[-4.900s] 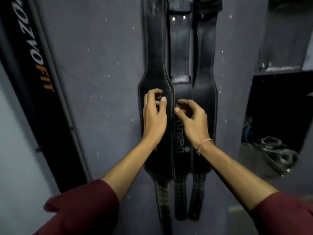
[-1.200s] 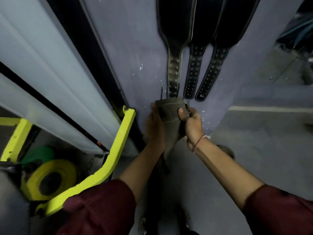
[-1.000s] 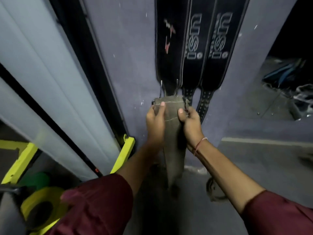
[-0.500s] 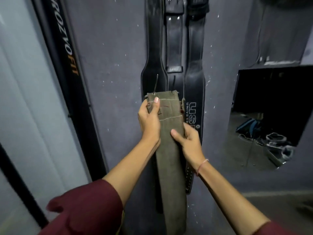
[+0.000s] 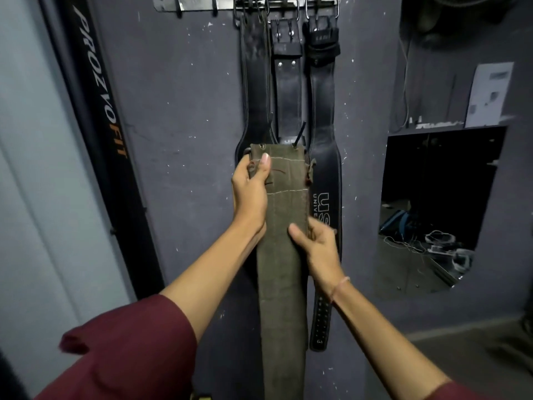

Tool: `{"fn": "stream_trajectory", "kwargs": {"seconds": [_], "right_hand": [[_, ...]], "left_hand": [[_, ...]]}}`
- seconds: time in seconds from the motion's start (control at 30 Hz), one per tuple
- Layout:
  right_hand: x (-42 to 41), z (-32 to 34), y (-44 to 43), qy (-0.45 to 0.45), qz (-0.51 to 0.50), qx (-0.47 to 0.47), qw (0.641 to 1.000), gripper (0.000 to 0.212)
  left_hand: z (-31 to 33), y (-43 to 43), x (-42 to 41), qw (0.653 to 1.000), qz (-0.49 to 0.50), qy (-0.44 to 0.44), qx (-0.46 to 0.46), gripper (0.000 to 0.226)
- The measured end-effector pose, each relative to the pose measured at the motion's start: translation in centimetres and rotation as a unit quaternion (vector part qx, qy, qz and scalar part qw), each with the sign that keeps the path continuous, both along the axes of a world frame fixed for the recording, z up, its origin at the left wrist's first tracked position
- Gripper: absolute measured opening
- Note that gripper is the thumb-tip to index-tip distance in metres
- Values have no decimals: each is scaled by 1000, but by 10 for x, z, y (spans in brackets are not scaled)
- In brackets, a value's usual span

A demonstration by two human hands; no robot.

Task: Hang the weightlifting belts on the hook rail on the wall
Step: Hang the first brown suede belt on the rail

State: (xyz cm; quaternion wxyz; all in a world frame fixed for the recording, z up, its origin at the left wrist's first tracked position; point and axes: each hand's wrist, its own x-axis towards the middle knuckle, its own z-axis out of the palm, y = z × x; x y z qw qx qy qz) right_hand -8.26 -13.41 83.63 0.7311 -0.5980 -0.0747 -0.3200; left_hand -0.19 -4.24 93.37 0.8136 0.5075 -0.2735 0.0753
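Note:
I hold an olive-green weightlifting belt (image 5: pixel 284 255) upright in front of the grey wall, buckle end up with its two prongs sticking out. My left hand (image 5: pixel 250 194) grips its upper left edge near the buckle. My right hand (image 5: pixel 317 249) clasps its right edge lower down. A metal hook rail (image 5: pixel 199 2) runs along the top of the wall. Three black leather belts (image 5: pixel 288 90) hang from its right hooks, directly behind the green belt. Two hooks at the rail's left end are bare.
A black upright panel (image 5: pixel 101 111) lettered PROZVOFIT leans at the left beside a pale wall. To the right a dark opening (image 5: pixel 432 203) in the wall shows cables and gear on a floor. A white paper (image 5: pixel 490 93) is stuck above it.
I have lifted the green belt from near the floor up to chest height. My view has tilted up, so the hook rail now shows. My right hand slid lower on the belt.

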Motion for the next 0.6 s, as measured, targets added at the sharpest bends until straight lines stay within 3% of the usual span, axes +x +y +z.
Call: {"fn": "stream_trajectory", "kwargs": {"seconds": [0.1, 0.17, 0.2, 0.33, 0.47, 0.6], "right_hand": [[-12, -71, 14, 69, -5, -3, 998, 13], [-14, -80, 17, 77, -17, 7, 997, 13], [-12, -69, 17, 66, -18, 8, 998, 14], [3, 12, 13, -19, -36, 11, 999, 22], [16, 46, 7, -59, -70, 34, 995, 21], [30, 76, 2, -89, -64, 9, 994, 23]], "left_hand": [[2, 8, 11, 1000, -10, 12, 2, 88], [-1, 9, 15, 999, -21, 28, 13, 92], [-2, 8, 16, 999, -25, 36, 29, 89], [10, 4, 4, 996, -39, 23, 76, 37], [18, -1, -2, 993, 33, -53, 102, 34], [-23, 1, -17, 985, 100, -99, 97, 20]]}}
